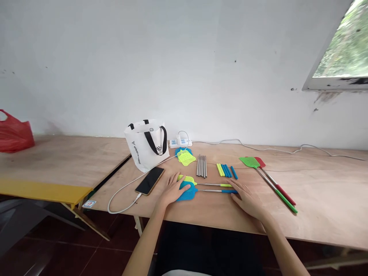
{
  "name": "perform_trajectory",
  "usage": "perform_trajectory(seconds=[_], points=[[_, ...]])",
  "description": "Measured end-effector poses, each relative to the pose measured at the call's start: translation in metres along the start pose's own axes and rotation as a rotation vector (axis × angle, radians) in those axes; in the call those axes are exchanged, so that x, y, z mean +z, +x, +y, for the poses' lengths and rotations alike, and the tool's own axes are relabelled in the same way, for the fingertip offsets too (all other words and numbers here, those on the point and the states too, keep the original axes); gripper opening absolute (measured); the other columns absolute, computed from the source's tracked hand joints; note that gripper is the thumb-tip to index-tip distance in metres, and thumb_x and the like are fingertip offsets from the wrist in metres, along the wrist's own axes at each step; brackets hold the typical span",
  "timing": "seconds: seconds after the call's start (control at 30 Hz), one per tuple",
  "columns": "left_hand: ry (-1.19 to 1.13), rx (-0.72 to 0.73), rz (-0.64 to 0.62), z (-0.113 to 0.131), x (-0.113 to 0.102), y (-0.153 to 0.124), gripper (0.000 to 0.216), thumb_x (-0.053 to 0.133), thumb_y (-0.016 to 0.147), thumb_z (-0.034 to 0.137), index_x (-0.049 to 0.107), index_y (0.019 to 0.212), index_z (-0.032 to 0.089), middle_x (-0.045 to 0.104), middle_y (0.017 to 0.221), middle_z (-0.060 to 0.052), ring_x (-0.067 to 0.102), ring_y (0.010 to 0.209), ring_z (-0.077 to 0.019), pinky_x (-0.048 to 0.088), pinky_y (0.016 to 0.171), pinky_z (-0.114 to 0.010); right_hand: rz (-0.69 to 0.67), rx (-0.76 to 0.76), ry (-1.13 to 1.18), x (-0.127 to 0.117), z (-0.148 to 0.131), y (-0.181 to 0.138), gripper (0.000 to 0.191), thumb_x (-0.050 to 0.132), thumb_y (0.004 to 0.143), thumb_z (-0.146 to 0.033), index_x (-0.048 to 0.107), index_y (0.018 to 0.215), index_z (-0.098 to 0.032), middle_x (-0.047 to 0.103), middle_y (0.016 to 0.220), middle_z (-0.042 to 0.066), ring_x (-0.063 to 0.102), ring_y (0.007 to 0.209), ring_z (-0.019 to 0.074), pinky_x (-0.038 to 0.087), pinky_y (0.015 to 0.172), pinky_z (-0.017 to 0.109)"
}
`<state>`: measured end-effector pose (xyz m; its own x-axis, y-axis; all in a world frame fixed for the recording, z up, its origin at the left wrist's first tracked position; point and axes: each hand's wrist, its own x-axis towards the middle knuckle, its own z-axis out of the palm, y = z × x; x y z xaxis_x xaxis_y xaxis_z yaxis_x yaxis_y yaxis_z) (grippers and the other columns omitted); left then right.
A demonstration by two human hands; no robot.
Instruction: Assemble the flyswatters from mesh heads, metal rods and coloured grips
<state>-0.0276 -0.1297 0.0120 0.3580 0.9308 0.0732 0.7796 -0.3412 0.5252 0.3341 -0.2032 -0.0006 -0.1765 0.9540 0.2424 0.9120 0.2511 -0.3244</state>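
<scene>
The left hand (pixel 171 191) lay flat, fingers unclosed, over the perforated heads of a blue swatter (pixel 190 191) and a yellow swatter (pixel 188 179) near the table's (pixel 215 209) front edge; at three o'clock, the right hand (pixel 245 198) rested unclenched by their smooth handles. With neither hand clamped, a sideways push could have skewed the slim, shiny shafts. Bumped, the round metal tubes (pixel 201 166) at one o'clock might have rolled.
</scene>
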Motion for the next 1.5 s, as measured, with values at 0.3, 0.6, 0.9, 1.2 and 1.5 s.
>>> perform_trajectory(seconds=[0.3,0.6,0.9,1.2,1.5], points=[[-0.013,0.015,0.059,-0.028,-0.017,-0.002,0.051,0.033,0.102,0.036,0.047,0.150,0.022,0.041,0.161,-0.010,0.031,0.151,-0.0250,0.022,0.124,-0.042,0.101,0.072,-0.022,0.020,0.019,0.003,0.063,0.030,0.090,-0.014,0.042,0.152,-0.019,0.046,0.156,0.008,0.043,0.144,0.0200,0.034,0.122,0.045],[0.047,0.005,0.119,-0.030,-0.015,-0.001,0.048,0.029,0.104,0.037,0.049,0.146,0.027,0.043,0.159,-0.007,0.033,0.150,-0.0247,0.015,0.126,-0.046,0.197,0.111,-0.166,0.038,0.035,0.001,0.057,0.031,0.093,-0.016,0.053,0.145,-0.022,0.055,0.149,0.009,0.050,0.137,0.0251,0.038,0.117,0.049],[0.114,0.005,0.104,-0.028,-0.016,-0.003,0.050,0.024,0.104,0.036,0.047,0.147,0.025,0.041,0.160,-0.008,0.032,0.150,-0.0239,0.018,0.124,-0.045,0.175,0.091,-0.202,0.035,0.032,0.001,0.056,0.031,0.093,-0.015,0.055,0.144,-0.019,0.056,0.148,0.011,0.051,0.136,0.0265,0.039,0.115,0.050],[0.154,0.016,0.109,-0.030,-0.015,-0.001,0.049,0.024,0.105,0.034,0.047,0.147,0.024,0.042,0.159,-0.008,0.033,0.150,-0.0248,0.020,0.124,-0.047,0.169,0.045,-0.218,0.035,0.033,0.000,0.056,0.036,0.092,-0.015,0.054,0.144,-0.023,0.053,0.151,0.007,0.050,0.137,0.0245,0.038,0.116,0.047],[0.205,0.024,0.105,-0.034,-0.012,0.000,0.049,0.022,0.106,0.035,0.045,0.148,0.023,0.041,0.160,-0.008,0.032,0.150,-0.0246,0.023,0.124,-0.048,0.167,0.050,-0.244,0.036,0.034,0.000,0.054,0.032,0.095,-0.017,0.055,0.144,-0.023,0.055,0.149,0.009,0.050,0.137,0.0247,0.038,0.116,0.048]])
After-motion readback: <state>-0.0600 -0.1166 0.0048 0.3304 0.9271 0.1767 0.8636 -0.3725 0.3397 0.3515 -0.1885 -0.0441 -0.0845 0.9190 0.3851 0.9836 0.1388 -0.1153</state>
